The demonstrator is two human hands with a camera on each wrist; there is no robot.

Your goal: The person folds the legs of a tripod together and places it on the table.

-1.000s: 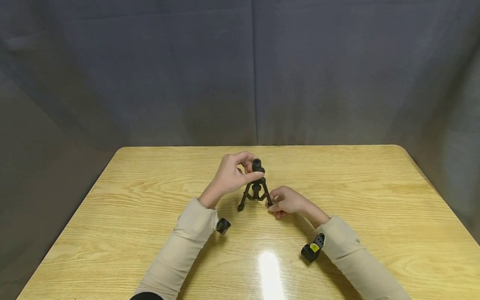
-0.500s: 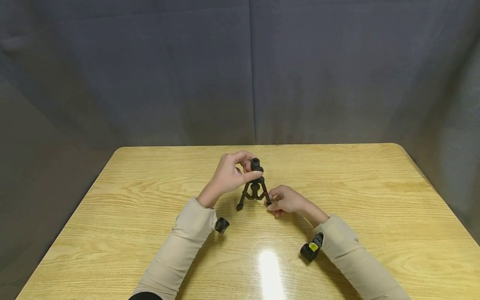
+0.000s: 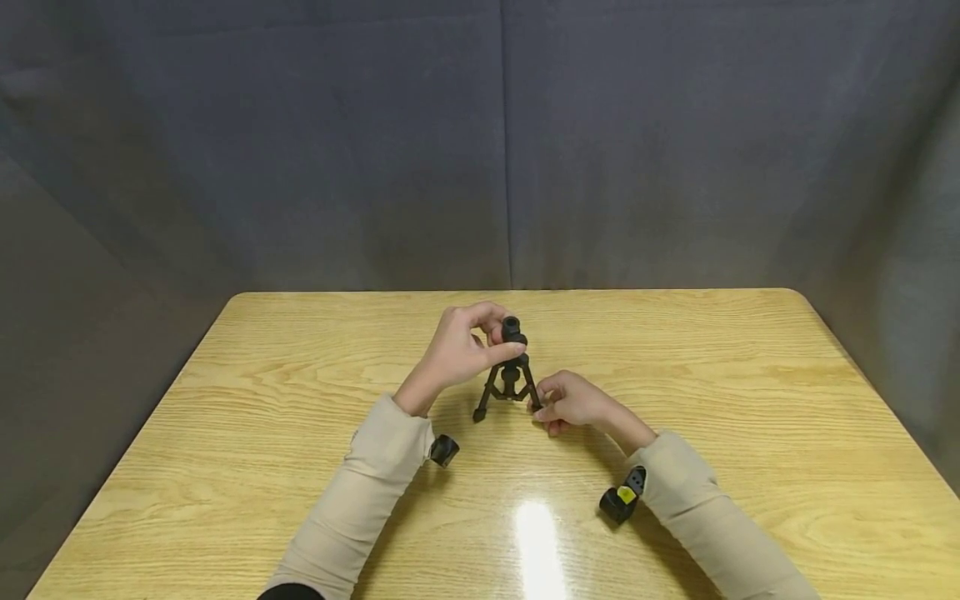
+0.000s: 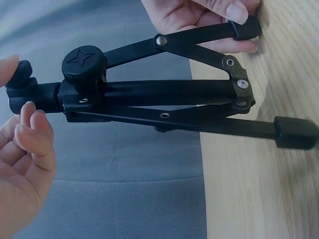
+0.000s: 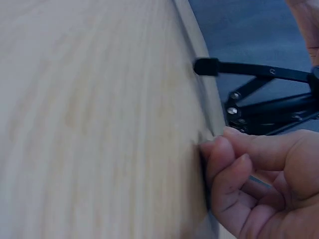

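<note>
A small black folding tripod stand (image 3: 511, 379) is upright over the middle of the table, its legs partly spread. My left hand (image 3: 459, 350) holds its top between thumb and fingers, near a small upper knob (image 4: 21, 74). Below that grip, the left wrist view shows a larger round knob (image 4: 83, 62) with a star mark, riveted braces and a rubber-tipped leg (image 4: 294, 133). Down at the right leg's foot, my right hand (image 3: 573, 402) pinches the tip between thumb and fingers. In the right wrist view those fingers hide that foot, while another leg (image 5: 205, 66) shows.
The wood-grain table (image 3: 300, 350) spreads out on all sides of the stand. A dark grey curtain (image 3: 375, 150) hangs behind it. A black wrist camera (image 3: 444, 451) sits on the left wrist and another camera (image 3: 618, 503) on the right wrist.
</note>
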